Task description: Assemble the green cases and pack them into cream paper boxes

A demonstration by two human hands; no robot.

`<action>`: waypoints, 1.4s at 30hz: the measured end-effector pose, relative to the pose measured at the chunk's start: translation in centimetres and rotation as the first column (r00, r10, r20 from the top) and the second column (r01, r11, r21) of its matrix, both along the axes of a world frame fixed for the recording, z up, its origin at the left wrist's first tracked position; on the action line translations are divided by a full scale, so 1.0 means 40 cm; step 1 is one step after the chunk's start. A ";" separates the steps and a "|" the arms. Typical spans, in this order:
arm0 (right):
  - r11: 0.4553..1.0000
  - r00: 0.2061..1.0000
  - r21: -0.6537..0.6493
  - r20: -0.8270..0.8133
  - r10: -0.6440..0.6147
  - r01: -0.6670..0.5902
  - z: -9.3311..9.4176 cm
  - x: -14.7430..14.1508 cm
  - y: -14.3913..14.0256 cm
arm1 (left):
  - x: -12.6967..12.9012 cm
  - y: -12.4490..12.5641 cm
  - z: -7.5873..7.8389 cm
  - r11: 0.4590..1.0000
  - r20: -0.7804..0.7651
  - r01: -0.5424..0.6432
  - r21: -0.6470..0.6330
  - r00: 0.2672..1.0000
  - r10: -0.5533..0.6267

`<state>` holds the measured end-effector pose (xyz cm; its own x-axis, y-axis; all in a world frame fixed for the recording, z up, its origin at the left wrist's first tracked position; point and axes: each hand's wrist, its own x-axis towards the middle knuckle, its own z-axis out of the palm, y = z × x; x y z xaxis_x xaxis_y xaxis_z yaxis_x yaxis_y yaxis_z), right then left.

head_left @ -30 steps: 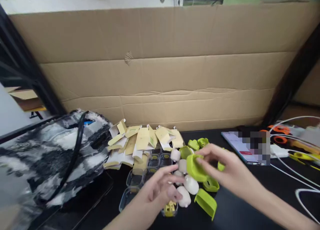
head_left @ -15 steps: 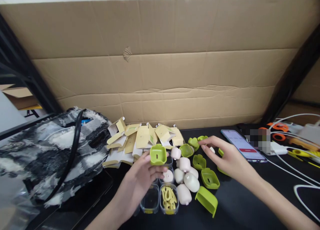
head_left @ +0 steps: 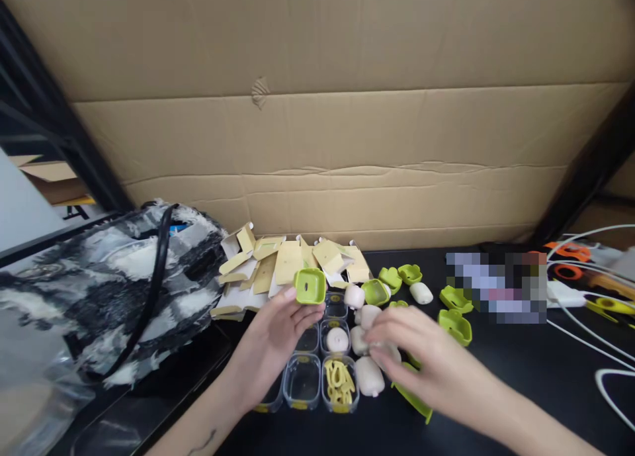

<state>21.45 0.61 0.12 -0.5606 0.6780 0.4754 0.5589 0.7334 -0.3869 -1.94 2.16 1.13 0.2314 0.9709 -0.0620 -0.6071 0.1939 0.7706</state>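
The left hand (head_left: pixel 270 340) grips a green cap (head_left: pixel 310 286), lifted above the clear compartment tray (head_left: pixel 302 383) on the black tabletop (head_left: pixel 520 390). The right hand (head_left: pixel 421 357) closes its fingers on a white egg-shaped piece (head_left: pixel 381 351) among others beside the tray.

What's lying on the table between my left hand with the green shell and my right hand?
In the head view, between the left hand holding the green shell and the right hand lie clear compartments, one holding a pale rounded piece, another yellow bits.

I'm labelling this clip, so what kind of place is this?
Probably a small hand-assembly or packing bench: a black tabletop backed by a corrugated cardboard sheet, with loose lime-green plastic shells and folded tan card boxes.
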 end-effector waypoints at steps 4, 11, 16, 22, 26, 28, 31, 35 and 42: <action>0.989 0.970 -0.071 0.198 0.139 -0.127 0.003 -0.081 -0.018 | 0.006 -0.001 -0.013 0.999 -0.036 0.040 -0.008 0.999 -0.040; 0.970 0.997 -0.233 -0.017 -0.074 0.068 0.004 -0.103 -0.007 | 0.011 -0.004 -0.023 0.989 -0.236 0.069 0.132 0.971 -0.036; 0.928 0.966 -0.353 -0.259 0.025 -0.119 0.015 -0.070 -0.009 | 0.031 -0.033 -0.039 0.973 -0.312 0.200 0.114 0.937 -0.156; 0.875 0.882 -0.446 -0.470 -0.047 -0.191 0.017 -0.050 -0.009 | 0.013 -0.051 -0.013 0.906 -0.612 0.304 0.295 0.788 -0.065; 0.768 0.811 -0.605 -0.548 -0.207 -0.212 0.009 -0.021 -0.012 | -0.019 -0.046 0.008 0.670 -0.935 0.652 0.354 0.241 0.260; 0.673 0.683 -0.682 -0.638 -0.355 -0.287 0.000 -0.004 -0.012 | -0.023 -0.042 0.007 0.619 -0.934 0.724 0.303 0.098 0.343; 0.526 0.444 -0.677 -0.735 -0.512 -0.514 -0.008 0.014 -0.009 | -0.016 -0.036 0.002 0.600 -0.920 0.754 0.265 0.012 0.392; 0.461 0.382 -0.583 -0.802 -0.460 -0.669 0.003 0.023 -0.009 | 0.003 -0.036 0.004 0.614 -0.906 0.764 0.198 -0.096 0.412; 0.591 0.575 -0.648 -0.741 -0.346 -0.481 0.024 0.018 -0.027 | 0.016 -0.030 0.004 0.712 -0.954 0.694 0.101 -0.135 0.267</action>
